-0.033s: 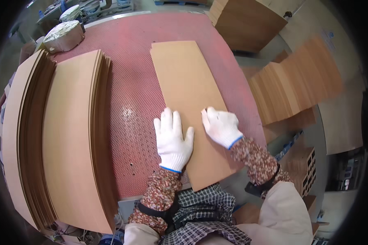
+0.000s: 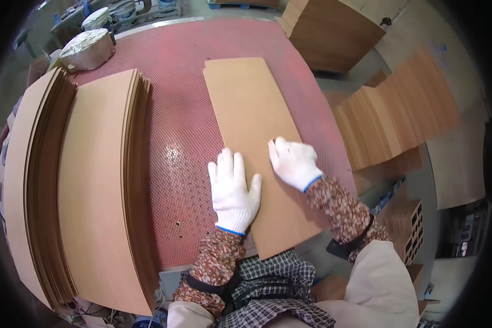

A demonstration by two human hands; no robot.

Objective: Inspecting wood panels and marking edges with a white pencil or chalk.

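A long, thin brown board (image 2: 251, 104) lies lengthwise on the red mesh-textured table in front of me. A second edge peeks out at its far left corner. My left hand (image 2: 232, 191), in a white knit glove, rests flat along the board's left edge, fingers stretched out and thumb on the board. Over the board's right half, my right hand (image 2: 294, 163), gloved alike, is closed with its fingers pinched together close to the surface. A small dark bit shows at its fingertips, too small to name.
Two stacks of similar boards, a far-left stack (image 2: 30, 180) and a nearer stack (image 2: 95, 186), stand on the left of the red table (image 2: 175, 131). A foil-topped round tub (image 2: 87, 50) sits at the far left corner. Right of the table are more board piles (image 2: 393, 117).
My right hand has shifted slightly forward over the board. My left hand and the board stay nearly in place; the whole view has moved a little.
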